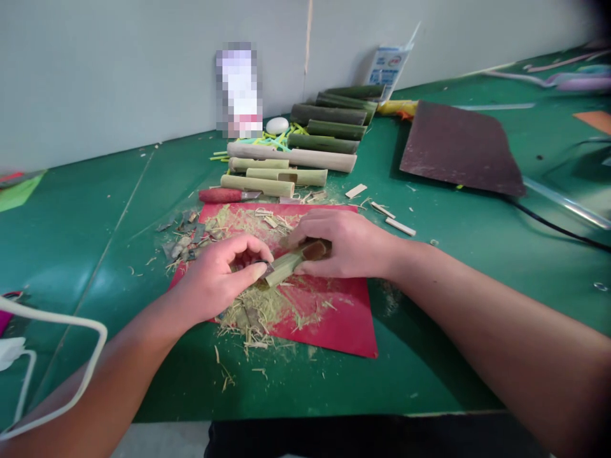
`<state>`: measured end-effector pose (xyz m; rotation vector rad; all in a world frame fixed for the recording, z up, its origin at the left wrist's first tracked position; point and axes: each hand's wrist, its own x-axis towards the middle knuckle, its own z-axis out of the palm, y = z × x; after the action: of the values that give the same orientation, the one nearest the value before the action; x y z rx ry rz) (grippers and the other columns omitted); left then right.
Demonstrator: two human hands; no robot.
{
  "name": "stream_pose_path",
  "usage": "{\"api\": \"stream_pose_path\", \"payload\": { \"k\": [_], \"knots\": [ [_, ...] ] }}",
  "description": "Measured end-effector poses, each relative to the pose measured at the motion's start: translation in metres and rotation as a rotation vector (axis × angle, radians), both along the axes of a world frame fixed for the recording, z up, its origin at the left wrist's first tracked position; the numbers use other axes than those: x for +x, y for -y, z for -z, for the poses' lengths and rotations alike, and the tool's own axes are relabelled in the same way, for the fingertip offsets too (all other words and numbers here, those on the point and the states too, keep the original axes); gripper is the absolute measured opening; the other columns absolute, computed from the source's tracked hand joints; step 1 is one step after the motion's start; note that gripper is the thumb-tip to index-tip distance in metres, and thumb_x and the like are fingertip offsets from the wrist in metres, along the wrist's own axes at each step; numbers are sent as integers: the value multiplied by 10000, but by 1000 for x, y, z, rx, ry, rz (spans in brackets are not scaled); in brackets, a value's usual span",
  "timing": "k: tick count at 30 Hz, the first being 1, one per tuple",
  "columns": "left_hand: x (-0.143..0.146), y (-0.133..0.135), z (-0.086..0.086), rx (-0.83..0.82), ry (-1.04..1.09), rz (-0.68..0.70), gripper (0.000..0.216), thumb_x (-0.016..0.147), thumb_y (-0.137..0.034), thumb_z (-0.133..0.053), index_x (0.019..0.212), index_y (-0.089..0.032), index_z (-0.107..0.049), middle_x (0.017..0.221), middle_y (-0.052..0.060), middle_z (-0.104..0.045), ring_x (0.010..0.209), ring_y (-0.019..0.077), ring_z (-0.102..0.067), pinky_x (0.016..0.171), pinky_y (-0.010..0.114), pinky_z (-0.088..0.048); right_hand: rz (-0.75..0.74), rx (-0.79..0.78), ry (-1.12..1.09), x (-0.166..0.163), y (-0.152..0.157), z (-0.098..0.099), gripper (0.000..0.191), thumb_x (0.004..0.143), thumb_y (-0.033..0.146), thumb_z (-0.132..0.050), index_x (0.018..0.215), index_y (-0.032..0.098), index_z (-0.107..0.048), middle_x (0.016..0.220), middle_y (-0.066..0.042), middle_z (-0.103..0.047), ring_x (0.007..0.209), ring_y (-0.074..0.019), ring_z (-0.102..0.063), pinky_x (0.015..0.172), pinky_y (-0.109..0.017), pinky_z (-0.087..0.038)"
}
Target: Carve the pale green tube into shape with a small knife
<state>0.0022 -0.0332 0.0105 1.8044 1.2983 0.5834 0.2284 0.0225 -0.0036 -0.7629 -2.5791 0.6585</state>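
Note:
My right hand (329,245) is wrapped over a pale green bamboo tube (285,268) with a notch cut in its upper side. The tube lies tilted, its near end toward my left hand (226,270). Thumb and fingers of that hand pinch a small dark piece of sandpaper (269,268) against the tube's end; most of it is hidden. Beneath both hands is a red sheet (334,324) covered with fine dust and shavings (252,312). A red-handled knife (222,195) rests at the sheet's far edge.
Behind the sheet, several peeled bamboo tubes (258,186) and dark green ones (337,129) lie in a row. A brown sheet (461,149) is on the right, near a drink carton (389,67). A blurred phone-like object (238,89) leans on the wall. A white cable (98,337) crosses lower left.

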Motion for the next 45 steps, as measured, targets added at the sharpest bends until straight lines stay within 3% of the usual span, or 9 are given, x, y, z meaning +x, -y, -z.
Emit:
{"api": "stream_pose_path", "payload": {
  "k": [7, 14, 18, 24, 36, 45],
  "knots": [
    [-3, -2, 2, 12, -53, -31, 115, 798, -238, -569, 898, -184, -572, 795, 0, -583, 686, 110, -535, 630, 227, -448, -38, 40, 29, 1, -2, 2, 240, 828, 339, -541, 992, 206, -655, 927, -59, -604, 801, -162, -539, 675, -284, -388],
    [-1, -1, 1, 52, -120, -96, 195, 747, -240, -621, 928, -181, -581, 791, 5, -598, 663, 109, -538, 602, 223, -457, 5, 4, 29, 0, -2, 2, 229, 795, 334, -574, 969, 207, -655, 937, -47, -614, 819, -164, -547, 671, -276, -385],
    [3, 5, -4, 123, -194, -130, 127, 743, -235, -614, 855, -177, -592, 742, 8, -602, 617, 109, -534, 571, 224, -456, 28, -18, 31, -1, -2, 3, 224, 784, 342, -583, 956, 221, -661, 957, -33, -623, 837, -164, -556, 670, -270, -383],
    [7, 13, -9, 323, -313, -72, 51, 768, -194, -567, 803, -196, -604, 738, 0, -607, 646, 115, -542, 611, 230, -453, 42, -29, 6, -1, -2, 4, 229, 774, 350, -593, 955, 232, -667, 957, -24, -632, 834, -160, -561, 667, -265, -382],
    [7, 19, -10, 444, -471, -18, 93, 797, -173, -513, 803, -196, -602, 830, 16, -625, 745, 142, -568, 667, 250, -427, 45, -31, 6, -1, -1, 3, 223, 770, 343, -592, 946, 232, -672, 951, -24, -634, 836, -164, -560, 666, -267, -379],
    [6, 20, -5, 445, -524, -30, 58, 821, -227, -520, 822, -207, -575, 753, -2, -620, 660, 129, -559, 628, 239, -431, 78, -12, 19, -3, 3, 1, 218, 769, 342, -596, 938, 228, -672, 923, -32, -626, 829, -170, -554, 667, -269, -379]
  ]
}}
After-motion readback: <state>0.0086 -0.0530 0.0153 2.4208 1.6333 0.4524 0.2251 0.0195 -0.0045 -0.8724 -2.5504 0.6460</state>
